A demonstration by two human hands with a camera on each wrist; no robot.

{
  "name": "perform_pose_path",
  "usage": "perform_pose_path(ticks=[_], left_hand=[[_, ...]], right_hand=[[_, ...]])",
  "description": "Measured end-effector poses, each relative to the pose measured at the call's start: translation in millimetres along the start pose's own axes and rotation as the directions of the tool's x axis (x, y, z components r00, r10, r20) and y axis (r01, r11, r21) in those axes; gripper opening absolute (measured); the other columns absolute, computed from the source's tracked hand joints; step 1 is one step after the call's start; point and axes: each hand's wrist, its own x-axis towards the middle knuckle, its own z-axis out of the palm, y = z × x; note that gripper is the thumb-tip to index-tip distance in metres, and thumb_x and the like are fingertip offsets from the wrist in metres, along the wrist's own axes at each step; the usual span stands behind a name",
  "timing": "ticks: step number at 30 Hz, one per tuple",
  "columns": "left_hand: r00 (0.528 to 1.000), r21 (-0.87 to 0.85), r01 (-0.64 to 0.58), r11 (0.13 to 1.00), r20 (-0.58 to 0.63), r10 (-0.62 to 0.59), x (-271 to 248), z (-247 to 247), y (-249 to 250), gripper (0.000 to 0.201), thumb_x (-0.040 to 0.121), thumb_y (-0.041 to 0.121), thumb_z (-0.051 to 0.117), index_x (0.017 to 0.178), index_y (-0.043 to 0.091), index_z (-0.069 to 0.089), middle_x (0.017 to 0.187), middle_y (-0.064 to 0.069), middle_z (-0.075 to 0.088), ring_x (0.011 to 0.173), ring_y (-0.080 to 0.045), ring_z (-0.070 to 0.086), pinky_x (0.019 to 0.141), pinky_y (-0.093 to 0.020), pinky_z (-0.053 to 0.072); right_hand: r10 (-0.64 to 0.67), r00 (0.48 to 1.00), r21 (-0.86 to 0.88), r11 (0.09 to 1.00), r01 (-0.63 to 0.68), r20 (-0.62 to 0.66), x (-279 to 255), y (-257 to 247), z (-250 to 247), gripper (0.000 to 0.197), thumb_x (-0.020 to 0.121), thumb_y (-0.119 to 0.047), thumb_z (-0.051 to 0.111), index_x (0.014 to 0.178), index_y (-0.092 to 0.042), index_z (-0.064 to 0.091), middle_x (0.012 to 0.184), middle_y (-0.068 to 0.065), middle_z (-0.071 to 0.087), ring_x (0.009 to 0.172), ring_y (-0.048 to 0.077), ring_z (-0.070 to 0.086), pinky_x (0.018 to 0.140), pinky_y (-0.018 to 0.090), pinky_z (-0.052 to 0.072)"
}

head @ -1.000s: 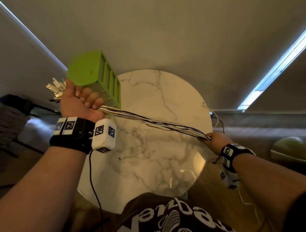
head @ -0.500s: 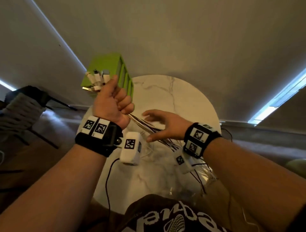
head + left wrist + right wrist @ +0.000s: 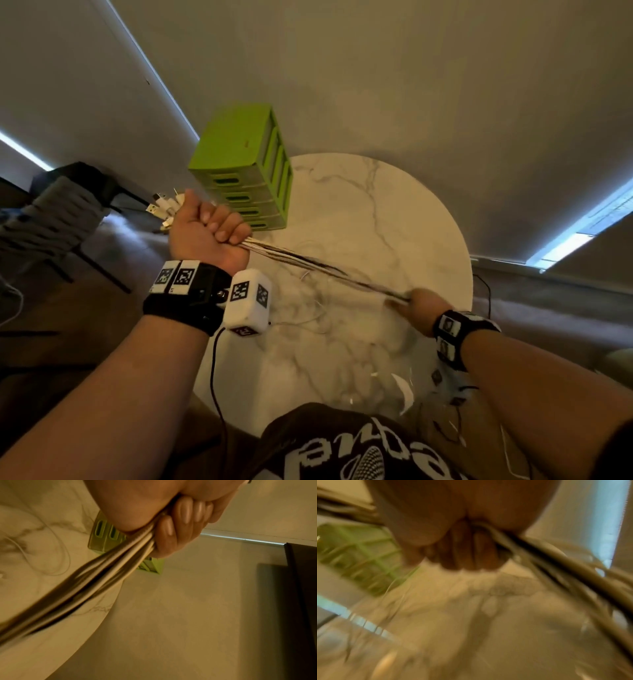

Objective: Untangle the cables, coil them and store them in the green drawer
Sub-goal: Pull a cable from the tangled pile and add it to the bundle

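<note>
- Above a round marble table (image 3: 411, 219), a bundle of white and dark cables (image 3: 318, 265) stretched taut in the air between two hands.
- Plug ends (image 3: 164, 207) of the cables fanned out past the thumb side of the left hand (image 3: 209, 236).
- That left hand was a clenched fist around the bundle, raised over the table's left edge; the left wrist view showed its fingers (image 3: 185, 513) curled tight over the strands.
- Lower and nearer the table's right side, the right hand (image 3: 416, 310) grasped the bundle too, fingers (image 3: 471, 553) wrapped round it, though the right wrist view was blurred.
- Past the right hand, the loose cable tails trailed away, too blurred to follow.
- One thin white cable (image 3: 315, 308) lay looped on the marble under the stretched bundle.
- At the table's far left stood a green drawer unit (image 3: 239, 154), its drawers all pushed in, well apart from the cables.
- Both wrists wore black bands with square printed markers, and a white camera box (image 3: 248, 301) sat at the left wrist.
- Beyond the table, to the left, stood a grey chair (image 3: 51, 222).
</note>
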Motion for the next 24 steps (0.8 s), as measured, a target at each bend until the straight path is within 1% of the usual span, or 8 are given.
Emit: perform_pose_path(ticks=[2,5,7,10,13,16,21,24], left_hand=[[0.999,0.004,-0.024,1.0,-0.035,0.024,3,-5,2,0.055,0.103,0.048,0.044,0.056,0.022,0.031,0.047,0.007,0.025,0.04,-0.009,0.021,0.041,-0.023,0.02],[0.997,0.064,-0.019,0.998,-0.072,0.024,4,-9,4,0.057,0.103,0.049,0.045,0.055,0.022,0.03,0.049,0.006,0.027,0.043,-0.012,0.025,0.047,-0.024,0.028],[0.998,0.185,0.008,0.983,-0.064,0.004,0,-10,3,0.057,0.104,0.048,0.045,0.056,0.022,0.029,0.047,0.006,0.025,0.04,-0.012,0.025,0.048,-0.025,0.032],[0.998,0.414,0.05,0.909,-0.055,-0.03,-12,-14,-5,0.053,0.105,0.04,0.047,0.059,0.02,0.029,0.045,0.004,0.024,0.034,-0.012,0.023,0.045,-0.025,0.034],[0.998,0.608,0.065,0.792,-0.022,-0.065,-19,-19,-17,0.045,0.104,0.024,0.05,0.062,0.017,0.038,0.045,0.0,0.027,0.033,-0.015,0.027,0.048,-0.029,0.037],[0.983,0.838,0.063,0.542,0.043,-0.18,-23,-26,-24,0.025,0.101,0.015,0.046,0.077,0.02,0.048,0.058,-0.001,0.043,0.038,-0.009,0.044,0.045,-0.026,0.045],[0.968,0.842,0.236,0.486,-0.158,-0.195,-11,-58,-22,0.035,0.098,0.001,0.058,0.089,0.035,0.05,0.082,0.014,0.055,0.058,0.007,0.06,0.065,-0.027,0.061],[0.978,0.853,0.189,0.487,-0.119,-0.172,-9,-56,-16,0.039,0.097,-0.001,0.057,0.089,0.035,0.048,0.079,0.004,0.059,0.062,-0.008,0.063,0.055,-0.021,0.056]], right_hand=[[0.011,0.957,-0.166,0.985,0.039,0.291,-3,-13,6,0.059,0.089,-0.073,0.053,0.085,-0.015,0.064,0.078,0.003,0.062,0.072,0.024,0.057,0.068,0.031,0.045],[-0.042,0.929,-0.151,0.983,0.104,0.367,-4,-30,-1,0.064,0.068,-0.082,0.069,0.085,-0.02,0.069,0.077,-0.002,0.07,0.077,0.02,0.066,0.077,0.031,0.052],[-0.108,0.914,-0.085,0.985,0.152,0.391,-6,-49,-16,0.079,0.058,-0.084,0.073,0.113,-0.027,0.07,0.11,-0.006,0.074,0.105,0.018,0.067,0.095,0.032,0.051],[-0.32,0.935,0.166,0.941,0.295,0.154,-17,-108,-50,0.098,0.066,-0.083,0.066,0.15,-0.038,0.042,0.144,-0.012,0.053,0.135,0.015,0.049,0.113,0.038,0.039],[-0.489,0.837,0.471,0.695,0.543,-0.245,-29,-177,-73,0.074,0.07,-0.084,0.062,0.128,-0.038,0.054,0.131,-0.016,0.06,0.125,0.005,0.057,0.105,0.039,0.048],[-0.611,0.727,0.634,0.435,0.64,-0.314,-41,-238,-81,0.063,0.073,-0.058,0.081,0.124,-0.037,0.052,0.13,-0.01,0.059,0.118,0.006,0.063,0.097,0.036,0.055],[-0.741,0.626,0.403,0.51,0.76,-0.242,-38,-284,-73,0.085,0.079,-0.036,0.086,0.149,-0.049,0.039,0.138,-0.012,0.057,0.12,0.003,0.06,0.101,0.024,0.051],[-0.765,0.6,0.184,0.572,0.8,-0.233,-29,-289,-65,0.054,0.092,-0.034,0.072,0.142,-0.044,0.054,0.131,-0.01,0.065,0.114,0.005,0.061,0.1,0.035,0.052]])
